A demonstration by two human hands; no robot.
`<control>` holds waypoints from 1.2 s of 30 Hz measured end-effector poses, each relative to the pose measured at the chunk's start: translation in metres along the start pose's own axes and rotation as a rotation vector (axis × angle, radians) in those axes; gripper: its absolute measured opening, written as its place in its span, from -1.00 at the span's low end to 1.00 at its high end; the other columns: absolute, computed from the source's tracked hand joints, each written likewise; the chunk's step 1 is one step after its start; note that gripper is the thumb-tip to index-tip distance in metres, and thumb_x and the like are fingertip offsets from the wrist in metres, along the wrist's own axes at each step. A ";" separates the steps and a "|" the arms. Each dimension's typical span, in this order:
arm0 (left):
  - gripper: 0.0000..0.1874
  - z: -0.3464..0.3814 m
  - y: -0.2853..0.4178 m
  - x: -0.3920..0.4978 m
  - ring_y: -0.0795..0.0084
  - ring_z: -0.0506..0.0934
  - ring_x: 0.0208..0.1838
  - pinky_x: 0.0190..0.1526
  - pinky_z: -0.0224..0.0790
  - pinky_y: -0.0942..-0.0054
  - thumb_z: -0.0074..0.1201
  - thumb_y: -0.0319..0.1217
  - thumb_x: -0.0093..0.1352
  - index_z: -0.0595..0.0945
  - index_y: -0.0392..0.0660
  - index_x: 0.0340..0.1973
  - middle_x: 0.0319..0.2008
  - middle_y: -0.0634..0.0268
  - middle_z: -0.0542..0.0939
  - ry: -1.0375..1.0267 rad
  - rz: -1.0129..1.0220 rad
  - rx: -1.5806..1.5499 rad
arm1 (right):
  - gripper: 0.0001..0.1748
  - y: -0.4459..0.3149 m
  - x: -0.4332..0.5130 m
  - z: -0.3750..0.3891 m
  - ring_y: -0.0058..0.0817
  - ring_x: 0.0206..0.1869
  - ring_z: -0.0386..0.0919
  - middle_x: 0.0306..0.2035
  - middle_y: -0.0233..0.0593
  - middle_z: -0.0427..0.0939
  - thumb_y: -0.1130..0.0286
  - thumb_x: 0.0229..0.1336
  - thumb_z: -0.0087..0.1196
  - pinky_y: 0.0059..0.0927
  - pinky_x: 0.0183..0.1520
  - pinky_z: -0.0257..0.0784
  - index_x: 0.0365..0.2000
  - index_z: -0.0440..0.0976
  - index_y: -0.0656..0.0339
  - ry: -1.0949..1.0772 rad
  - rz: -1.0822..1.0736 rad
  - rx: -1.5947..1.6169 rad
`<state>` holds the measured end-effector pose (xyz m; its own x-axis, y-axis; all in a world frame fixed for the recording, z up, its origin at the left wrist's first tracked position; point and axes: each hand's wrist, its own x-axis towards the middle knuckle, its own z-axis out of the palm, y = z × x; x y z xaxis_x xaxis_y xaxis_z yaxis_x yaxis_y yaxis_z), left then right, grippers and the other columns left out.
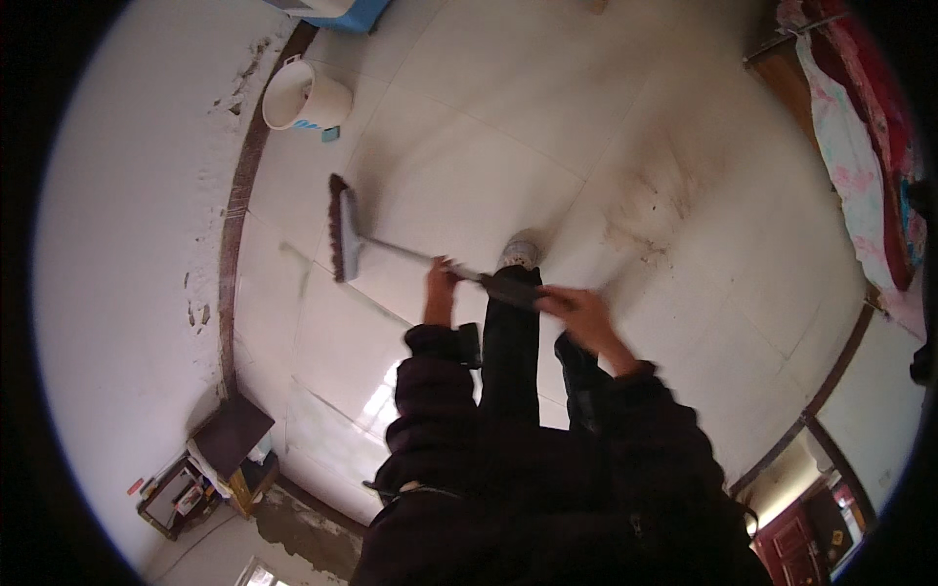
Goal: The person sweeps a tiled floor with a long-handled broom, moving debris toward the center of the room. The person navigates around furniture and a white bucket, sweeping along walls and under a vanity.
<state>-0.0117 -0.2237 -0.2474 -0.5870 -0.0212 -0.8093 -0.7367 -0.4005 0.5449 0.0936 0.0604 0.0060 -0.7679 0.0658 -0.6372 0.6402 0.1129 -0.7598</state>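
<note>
My left hand (pixel 441 287) grips the middle of the thin handle of a broom (pixel 399 250). Farther back, my right hand (pixel 580 315) is closed around the thick dark end of the same handle. The broom's head, grey with dark reddish bristles, is at the left, and its bristles face the wall side. Whether it touches the floor I cannot tell. Smudges and a loose scatter of dirt (pixel 652 238) lie on the pale tiled floor (pixel 476 157), right of my shoe (pixel 520 253).
A white bucket (pixel 322 99) stands by the left wall, with a small teal thing (pixel 330 134) beside it. A bed with a floral cover (pixel 850 161) is at the right. A dark cabinet (pixel 231 432) occupies the lower left corner; a doorway is at lower right.
</note>
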 end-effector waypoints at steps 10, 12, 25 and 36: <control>-0.72 -0.002 0.101 0.058 0.15 0.54 -0.10 -0.01 0.45 0.27 -0.07 -0.31 0.39 0.36 -0.32 -0.34 -0.31 0.06 0.50 -0.242 -0.174 0.120 | -0.61 -0.081 0.099 0.041 -0.17 -0.53 0.49 -0.53 0.05 0.51 0.19 0.14 0.05 -0.26 -0.42 0.37 -0.16 0.50 0.31 -0.019 -0.153 -0.282; -0.72 0.052 0.074 0.050 0.26 0.55 -0.20 -0.11 0.45 0.35 -0.01 -0.26 0.38 0.38 -0.24 -0.34 -0.39 0.13 0.53 -0.515 0.072 0.526 | -0.62 -0.091 0.084 -0.013 -0.35 -0.60 0.41 -0.59 -0.06 0.49 0.20 0.14 0.06 -0.35 -0.46 0.33 -0.19 0.50 0.33 0.028 -0.144 -0.298; -0.64 0.454 -0.283 -0.248 0.10 0.56 -0.42 -0.44 0.58 0.07 -0.04 -0.21 0.35 0.39 -0.33 -0.41 -0.52 0.10 0.47 -0.681 -0.582 0.356 | -0.74 -0.013 -0.271 -0.372 -0.74 -0.68 0.25 -0.75 -0.45 0.35 0.35 0.08 0.08 -0.61 -0.63 0.14 -0.30 0.58 0.33 0.621 0.379 -0.274; -0.60 0.455 -0.353 -0.330 0.25 0.54 -0.35 -0.24 0.54 0.24 -0.21 -0.13 0.44 0.41 -0.26 -0.16 -0.42 0.16 0.54 -0.609 -0.395 0.522 | -0.71 0.118 -0.375 -0.441 -0.81 -0.63 0.24 -0.65 -0.53 0.40 0.32 0.09 0.15 -0.67 -0.60 0.13 -0.21 0.57 0.28 0.695 0.237 0.080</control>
<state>0.2898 0.3415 -0.0729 -0.2250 0.5798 -0.7831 -0.8948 0.1952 0.4016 0.4473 0.4861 0.2125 -0.4286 0.6956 -0.5766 0.7699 -0.0529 -0.6360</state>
